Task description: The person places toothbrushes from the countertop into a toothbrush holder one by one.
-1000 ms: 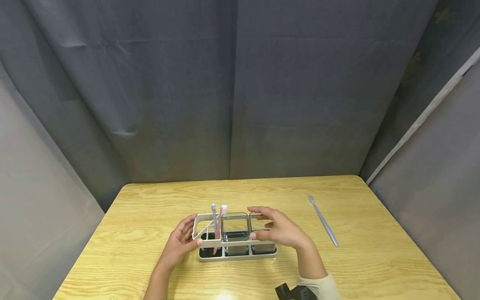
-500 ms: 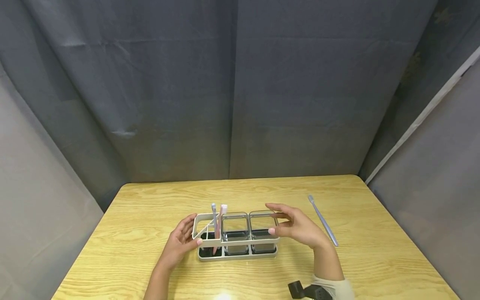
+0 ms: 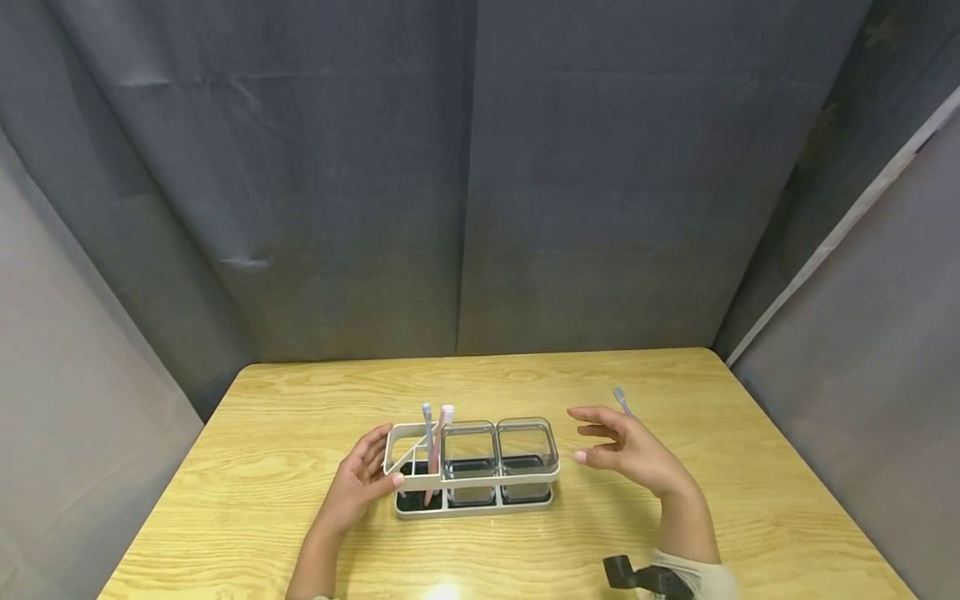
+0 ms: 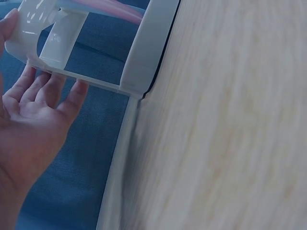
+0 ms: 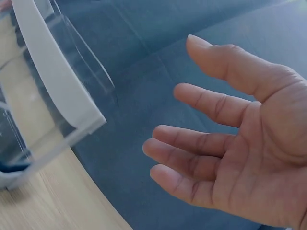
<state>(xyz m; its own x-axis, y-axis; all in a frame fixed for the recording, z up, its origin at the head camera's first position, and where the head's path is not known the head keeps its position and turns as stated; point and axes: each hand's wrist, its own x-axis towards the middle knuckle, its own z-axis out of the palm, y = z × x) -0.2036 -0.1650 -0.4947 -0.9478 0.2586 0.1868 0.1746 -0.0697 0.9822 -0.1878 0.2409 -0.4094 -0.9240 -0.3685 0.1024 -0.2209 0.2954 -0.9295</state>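
Note:
A white organiser rack stands on the wooden table, holding two clear square cups and, in its left section, a grey-blue toothbrush and a pink toothbrush. My left hand holds the rack's left end, thumb on the front rail and fingers along the end. The left wrist view shows the same hand with its fingers lying against the rack. To the right of the rack my right hand hovers with spread fingers, touching nothing. In the right wrist view that hand is apart from the rack.
A loose grey toothbrush lies on the table behind my right hand, mostly hidden by it. Grey curtains close in the back and both sides. A black camera mount sits on my right wrist.
My right hand has let go of the rack's right side and moved to the right, fingers spreading. It now covers most of the loose toothbrush. The left hand and rack have stayed put.

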